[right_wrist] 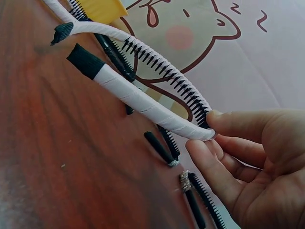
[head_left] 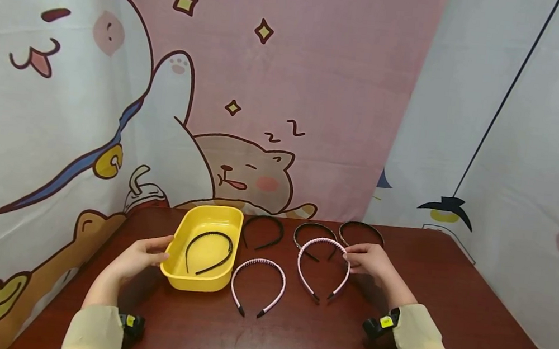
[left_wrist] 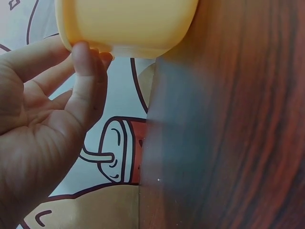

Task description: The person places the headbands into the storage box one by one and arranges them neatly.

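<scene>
A yellow plastic basin stands on the left of the table, with a black headband inside it. My left hand grips the basin's left side between thumb and fingers, which the left wrist view shows at its rim. With my right hand I pinch a pink ribbon-wrapped headband by its side, its black tips pointing down toward me. Black comb teeth line its inner side in the right wrist view. Between basin and right hand, a second pink headband lies on the table.
Behind lie three dark headbands along the table's back edge: a plain one beside the basin, then two others farther right. A printed cartoon curtain hangs behind the brown table.
</scene>
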`<state>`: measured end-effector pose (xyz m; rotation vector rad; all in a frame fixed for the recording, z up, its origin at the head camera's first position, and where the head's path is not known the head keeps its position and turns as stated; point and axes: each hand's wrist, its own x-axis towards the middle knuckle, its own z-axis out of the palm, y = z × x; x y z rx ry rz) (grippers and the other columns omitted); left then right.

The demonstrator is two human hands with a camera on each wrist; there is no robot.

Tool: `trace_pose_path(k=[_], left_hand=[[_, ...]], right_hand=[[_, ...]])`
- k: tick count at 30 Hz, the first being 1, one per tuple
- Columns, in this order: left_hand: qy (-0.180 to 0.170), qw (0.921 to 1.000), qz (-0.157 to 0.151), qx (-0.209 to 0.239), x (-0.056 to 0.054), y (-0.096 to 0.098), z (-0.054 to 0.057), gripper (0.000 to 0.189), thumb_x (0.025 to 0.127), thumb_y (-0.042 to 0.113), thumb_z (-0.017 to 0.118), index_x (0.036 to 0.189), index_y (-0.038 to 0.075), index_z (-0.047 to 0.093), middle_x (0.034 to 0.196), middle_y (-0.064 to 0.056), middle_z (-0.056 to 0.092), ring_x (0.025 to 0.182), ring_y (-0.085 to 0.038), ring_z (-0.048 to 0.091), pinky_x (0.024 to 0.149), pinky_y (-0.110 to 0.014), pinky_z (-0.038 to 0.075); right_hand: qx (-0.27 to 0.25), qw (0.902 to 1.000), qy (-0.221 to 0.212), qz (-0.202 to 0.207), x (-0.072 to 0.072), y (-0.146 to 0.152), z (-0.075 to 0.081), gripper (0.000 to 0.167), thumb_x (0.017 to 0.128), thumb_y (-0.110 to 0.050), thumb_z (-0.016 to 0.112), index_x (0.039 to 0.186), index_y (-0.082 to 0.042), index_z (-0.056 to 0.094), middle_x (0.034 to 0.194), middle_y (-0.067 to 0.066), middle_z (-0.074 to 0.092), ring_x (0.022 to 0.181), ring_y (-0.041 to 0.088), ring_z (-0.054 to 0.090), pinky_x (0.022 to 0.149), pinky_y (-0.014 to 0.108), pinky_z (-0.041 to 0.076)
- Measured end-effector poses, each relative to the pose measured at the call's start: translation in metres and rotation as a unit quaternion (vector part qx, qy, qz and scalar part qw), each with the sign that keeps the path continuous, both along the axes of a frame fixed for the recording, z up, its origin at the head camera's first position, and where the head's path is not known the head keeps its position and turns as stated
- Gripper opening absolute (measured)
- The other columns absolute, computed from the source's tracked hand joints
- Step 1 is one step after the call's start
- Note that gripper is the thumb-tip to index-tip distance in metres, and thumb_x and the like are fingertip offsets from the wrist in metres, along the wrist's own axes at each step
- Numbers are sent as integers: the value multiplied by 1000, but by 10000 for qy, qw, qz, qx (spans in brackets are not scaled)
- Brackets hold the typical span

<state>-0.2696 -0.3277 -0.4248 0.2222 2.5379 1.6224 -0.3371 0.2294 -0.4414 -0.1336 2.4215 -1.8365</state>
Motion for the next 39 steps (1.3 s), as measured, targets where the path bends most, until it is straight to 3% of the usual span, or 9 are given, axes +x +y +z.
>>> trace_pose_path(k=[10,15,20,22,28,39], left_hand=[[21,9999,101,-51,-2,-2,-2,55,94,13,62,144,-2,43,140,-24,48,105,-27,59,87,-37,51],[42,10000,90,6,-1,-3,-1,56,94,14,63,143,-3,43,139,-25,49,102,-27,60,86,-37,51],[72,9999,21,75,1,-2,1,57,94,15,63,143,-5,42,138,-26,49,103,-28,60,87,-38,51],[90,9999,-12,85,1,-3,0,56,94,14,63,143,-5,42,138,-26,49,102,-28,60,86,-37,51],[36,9999,33,89,1,-2,-3,55,93,10,63,142,-4,44,138,-25,50,104,-28,61,89,-38,51],[22,9999,140,-70,2,-2,-2,53,93,9,62,142,-2,45,139,-23,49,110,-30,58,91,-44,50]], right_hand=[[-107,9996,228,110,-10,-9,17,38,87,-4,67,116,19,58,87,9,70,73,19,66,70,38,57],[-172,9993,262,197,-5,-17,34,37,88,-4,67,117,19,58,88,10,69,72,17,65,73,43,57],[-160,9991,334,212,-10,-21,37,38,88,-4,67,117,19,58,87,9,68,77,20,65,76,47,56],[-174,9990,384,170,-17,-20,31,38,88,-5,68,117,18,59,86,6,67,78,19,64,73,43,57],[-200,9991,347,102,-16,-27,35,39,87,-5,68,116,18,58,84,6,65,74,14,62,66,33,57],[-331,9991,255,5,-23,-53,41,37,87,-5,69,116,17,60,87,11,67,72,15,62,72,41,57]])
